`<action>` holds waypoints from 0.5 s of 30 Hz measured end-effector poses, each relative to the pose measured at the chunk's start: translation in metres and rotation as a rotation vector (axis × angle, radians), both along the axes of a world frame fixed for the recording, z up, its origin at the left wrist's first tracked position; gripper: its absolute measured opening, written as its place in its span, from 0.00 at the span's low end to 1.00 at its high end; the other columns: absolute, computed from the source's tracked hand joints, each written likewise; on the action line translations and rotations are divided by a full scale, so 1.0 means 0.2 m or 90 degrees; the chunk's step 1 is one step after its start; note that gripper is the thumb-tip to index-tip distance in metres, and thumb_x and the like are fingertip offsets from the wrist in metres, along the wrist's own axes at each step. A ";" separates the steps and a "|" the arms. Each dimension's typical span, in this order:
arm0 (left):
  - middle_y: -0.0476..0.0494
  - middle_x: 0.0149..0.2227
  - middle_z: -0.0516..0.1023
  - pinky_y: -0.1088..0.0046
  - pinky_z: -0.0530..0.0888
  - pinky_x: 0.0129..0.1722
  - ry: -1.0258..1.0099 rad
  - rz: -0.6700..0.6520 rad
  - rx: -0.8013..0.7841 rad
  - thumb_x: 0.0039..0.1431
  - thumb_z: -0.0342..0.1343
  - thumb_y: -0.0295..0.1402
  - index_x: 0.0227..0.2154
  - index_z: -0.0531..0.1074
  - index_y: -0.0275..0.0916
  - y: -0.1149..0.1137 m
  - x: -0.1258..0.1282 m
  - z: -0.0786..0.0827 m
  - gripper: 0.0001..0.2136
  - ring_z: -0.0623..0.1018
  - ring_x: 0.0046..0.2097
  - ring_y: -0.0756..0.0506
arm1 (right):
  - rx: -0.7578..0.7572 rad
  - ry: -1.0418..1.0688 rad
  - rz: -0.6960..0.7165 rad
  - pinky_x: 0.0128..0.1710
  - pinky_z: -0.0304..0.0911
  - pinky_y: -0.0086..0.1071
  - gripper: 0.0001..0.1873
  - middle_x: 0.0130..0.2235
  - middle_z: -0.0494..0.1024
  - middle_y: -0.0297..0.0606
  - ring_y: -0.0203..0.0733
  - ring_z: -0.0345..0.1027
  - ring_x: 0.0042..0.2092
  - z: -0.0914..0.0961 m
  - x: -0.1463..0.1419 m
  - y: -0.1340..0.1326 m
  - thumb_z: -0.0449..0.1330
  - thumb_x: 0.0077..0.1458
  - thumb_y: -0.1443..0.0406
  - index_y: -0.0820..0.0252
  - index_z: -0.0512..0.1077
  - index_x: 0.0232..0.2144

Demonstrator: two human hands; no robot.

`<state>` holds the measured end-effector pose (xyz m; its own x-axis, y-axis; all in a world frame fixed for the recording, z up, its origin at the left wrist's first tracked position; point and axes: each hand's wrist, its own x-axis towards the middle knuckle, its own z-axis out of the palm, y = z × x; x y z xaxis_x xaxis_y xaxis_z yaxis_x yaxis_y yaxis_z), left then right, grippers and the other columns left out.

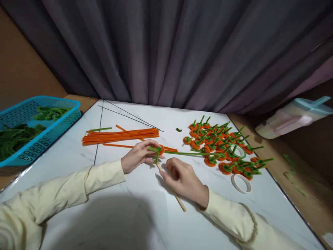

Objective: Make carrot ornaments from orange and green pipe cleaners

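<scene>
Dark grey cloth curtains [145,52] are hanging in folds behind a shiny white surface with faint grey streaks [125,218]. On the left, a bright blue plastic basket with lots of holes [52,136] is holding bunches of fuzzy green stems [50,113].

The person is wearing cream sleeves [106,176]. The left hand [139,156] is pinching a small, round orange fuzzy piece with green bits [161,150] between its thumb and fingers. That piece is sitting near the middle, over the surface. The right hand [186,177] is curling around a thin, pale wooden stick [180,201]. The stick is slanting, with its top end pointing up close to the orange piece. A long, thin green fuzzy stem [187,153] is stretching from beside the orange piece to the right.

Behind the left hand, a bundle of straight orange fuzzy stems [122,136] is lying flat. Thin dark sticks [130,116] are lying farther back. On the right, many little orange balls with green tops [212,140] are crowding together. One white ring-shaped roll [241,183] is lying in front of them, and another ring-shaped roll with a green side [238,151] is resting among them. Past the surface's right edge, a pale cup with a light blue lid [286,118] is leaning in the view; any writing on it is looking too blurry to read.
</scene>
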<state>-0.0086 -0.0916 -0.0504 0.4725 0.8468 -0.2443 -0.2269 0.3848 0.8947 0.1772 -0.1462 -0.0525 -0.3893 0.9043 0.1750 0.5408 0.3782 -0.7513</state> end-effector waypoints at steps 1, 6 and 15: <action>0.44 0.37 0.74 0.72 0.76 0.31 -0.013 0.021 0.001 0.50 0.58 0.30 0.35 0.68 0.37 0.01 0.00 0.00 0.09 0.78 0.38 0.43 | 0.021 -0.057 0.024 0.24 0.51 0.27 0.06 0.25 0.62 0.31 0.32 0.54 0.24 0.01 0.00 -0.02 0.54 0.53 0.63 0.59 0.60 0.28; 0.42 0.39 0.75 0.75 0.75 0.35 -0.017 0.067 0.015 0.51 0.58 0.29 0.41 0.71 0.36 0.04 -0.01 0.01 0.13 0.76 0.38 0.48 | 0.033 -0.239 0.056 0.25 0.49 0.29 0.17 0.38 0.64 0.39 0.35 0.56 0.25 0.05 -0.01 -0.06 0.47 0.46 0.73 0.61 0.58 0.42; 0.45 0.39 0.75 0.78 0.75 0.36 0.002 0.089 0.000 0.49 0.60 0.26 0.45 0.71 0.38 0.03 0.00 0.03 0.18 0.76 0.35 0.52 | -0.090 -0.305 -0.055 0.23 0.40 0.29 0.11 0.29 0.64 0.33 0.33 0.51 0.24 0.10 0.01 -0.02 0.51 0.41 0.72 0.60 0.58 0.31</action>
<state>-0.0088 -0.0858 -0.0452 0.3492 0.9044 -0.2451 -0.2757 0.3491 0.8956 0.1792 -0.1510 -0.0332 -0.3190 0.9386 -0.1316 0.8622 0.2298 -0.4514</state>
